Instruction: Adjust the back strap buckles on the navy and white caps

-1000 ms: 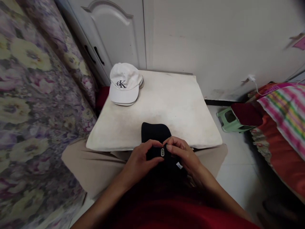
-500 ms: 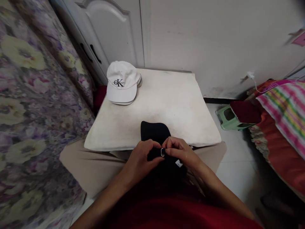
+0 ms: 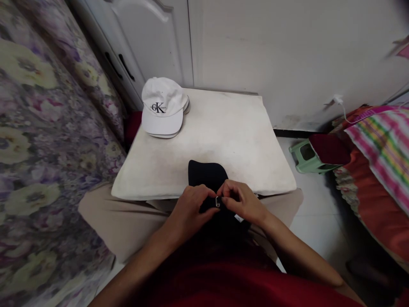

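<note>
A black baseball cap [image 3: 207, 173] is at the near edge of the table, its brim over the tabletop and the rest close to my body. My left hand [image 3: 194, 204] pinches the cap's back strap on the left of a small metal buckle [image 3: 217, 201]. On the buckle's other side, my right hand [image 3: 241, 200] is closed, thumb and fingertips pressed on the strap. A small white label [image 3: 238, 218] shows below my right hand. Dark cloth and my fingers hide how the strap runs through the buckle.
White caps [image 3: 162, 106] with black lettering are stacked at the table's far left corner. The pale-covered table [image 3: 243, 145] stands against a wall and a white cabinet [image 3: 153, 42]. A floral curtain [image 3: 47, 170] hangs at left. To the right are a green stool [image 3: 308, 155] and a bed [image 3: 377, 183].
Both hands stay at the buckle with almost no movement. My right hand's fingers have shifted slightly on the strap. The view has tilted a little.
</note>
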Motion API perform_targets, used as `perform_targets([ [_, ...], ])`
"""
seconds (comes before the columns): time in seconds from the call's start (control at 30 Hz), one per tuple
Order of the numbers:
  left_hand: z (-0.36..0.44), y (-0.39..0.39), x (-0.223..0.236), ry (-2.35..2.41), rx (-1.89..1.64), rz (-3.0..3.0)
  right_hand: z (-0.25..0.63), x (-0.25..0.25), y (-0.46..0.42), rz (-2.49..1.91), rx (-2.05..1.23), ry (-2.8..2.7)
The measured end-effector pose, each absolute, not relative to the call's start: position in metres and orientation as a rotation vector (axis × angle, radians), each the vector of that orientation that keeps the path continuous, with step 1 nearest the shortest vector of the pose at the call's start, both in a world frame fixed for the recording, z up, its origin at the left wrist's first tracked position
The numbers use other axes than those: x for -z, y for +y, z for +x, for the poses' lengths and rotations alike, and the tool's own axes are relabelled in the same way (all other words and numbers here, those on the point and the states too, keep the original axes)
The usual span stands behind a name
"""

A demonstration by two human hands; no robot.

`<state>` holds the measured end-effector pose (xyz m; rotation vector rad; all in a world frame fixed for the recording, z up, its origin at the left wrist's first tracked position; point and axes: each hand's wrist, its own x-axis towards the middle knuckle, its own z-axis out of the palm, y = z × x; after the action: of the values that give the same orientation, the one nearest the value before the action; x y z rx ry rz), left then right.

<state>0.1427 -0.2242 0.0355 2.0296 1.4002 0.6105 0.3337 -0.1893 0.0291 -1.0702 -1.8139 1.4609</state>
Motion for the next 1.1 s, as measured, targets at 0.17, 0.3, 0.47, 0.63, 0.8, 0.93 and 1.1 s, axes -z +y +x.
perform_targets([
  [0.17,0.145,-0.223,-0.033,1.379,-0.634,2.065,0.332,-0.034,-0.191,-1.101,-1.284,-1.926],
  [0.3,0.148,-0.222,-0.032,1.378,-0.632,2.076,0.333,-0.035,-0.191,-1.123,-1.269,-1.969],
  [0.47,0.149,-0.221,-0.031,1.359,-0.607,2.131,0.334,-0.035,-0.189,-1.15,-1.295,-1.997],
  [0.63,0.15,-0.221,-0.034,1.382,-0.613,2.151,0.338,-0.032,-0.186,-1.148,-1.435,-1.955],
  [0.8,0.151,-0.221,-0.035,1.365,-0.618,2.168,0.344,-0.028,-0.182,-1.132,-1.636,-1.854],
  [0.93,0.151,-0.22,-0.035,1.358,-0.602,2.166,0.346,-0.026,-0.18,-1.102,-1.698,-1.821],
  [1.1,0.149,-0.218,-0.036,1.362,-0.629,2.127,0.348,-0.022,-0.179,-1.036,-1.825,-1.611],
])
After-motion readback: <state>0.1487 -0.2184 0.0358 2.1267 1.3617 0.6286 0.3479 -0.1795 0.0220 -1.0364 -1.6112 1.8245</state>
